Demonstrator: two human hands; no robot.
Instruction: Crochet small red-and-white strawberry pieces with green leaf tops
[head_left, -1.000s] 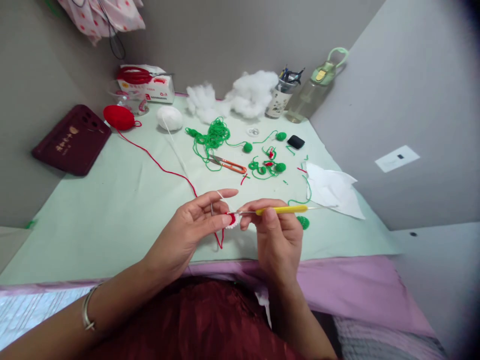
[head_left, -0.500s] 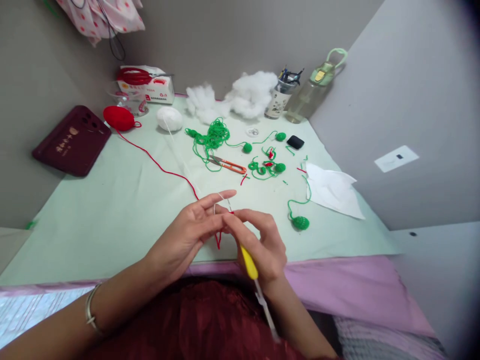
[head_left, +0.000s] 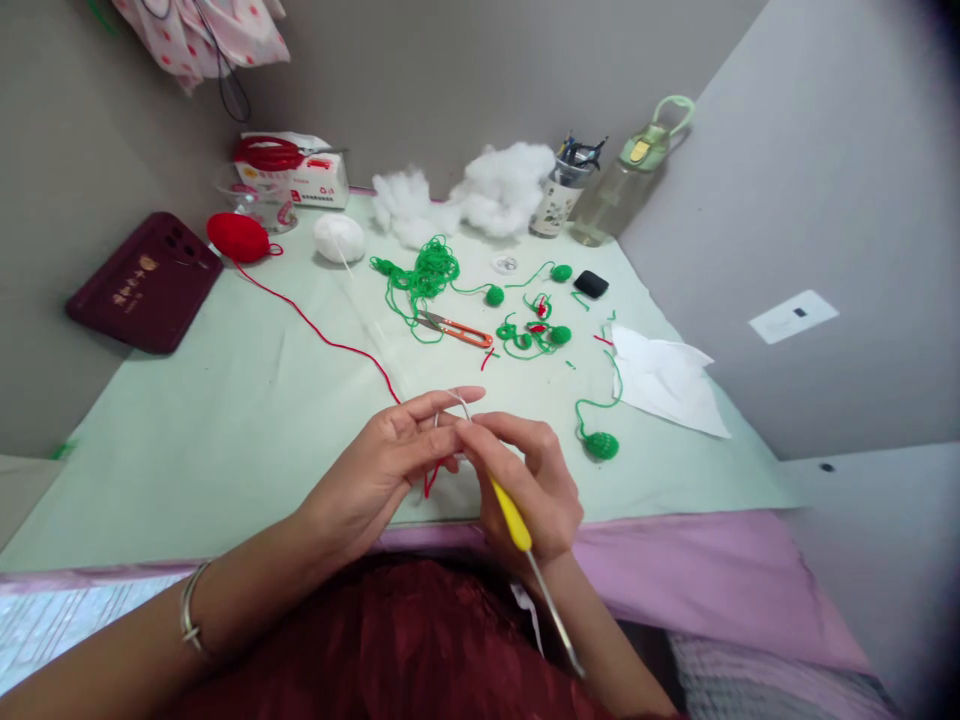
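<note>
My right hand (head_left: pixel 541 478) grips a crochet hook (head_left: pixel 511 518) by its yellow handle, the bare metal end slanting down over my forearm. Opposite it, my left hand (head_left: pixel 379 465) pinches a small crochet piece, mostly hidden by the fingers. White yarn (head_left: pixel 460 402) loops over the raised left index finger and runs to the hook's tip, where both hands meet. Under the left fingers hangs a bit of red yarn (head_left: pixel 429 484). A red yarn ball (head_left: pixel 238 237) and a white yarn ball (head_left: pixel 339 240) lie at the back left, their strands trailing toward my left hand.
Beyond my hands are orange thread snips (head_left: pixel 461 332), a green yarn tangle (head_left: pixel 431 268) and several small green crocheted pieces (head_left: pixel 601 446). White stuffing (head_left: pixel 504 190), a pen cup (head_left: pixel 559 198) and a bottle (head_left: pixel 619 190) line the back. White paper (head_left: pixel 667 385) lies right, a maroon phone case (head_left: pixel 146 285) left.
Both hands have shifted slightly to the right. The hook has turned, so its metal end now points further right. The red yarn below my left hand has moved a little left.
</note>
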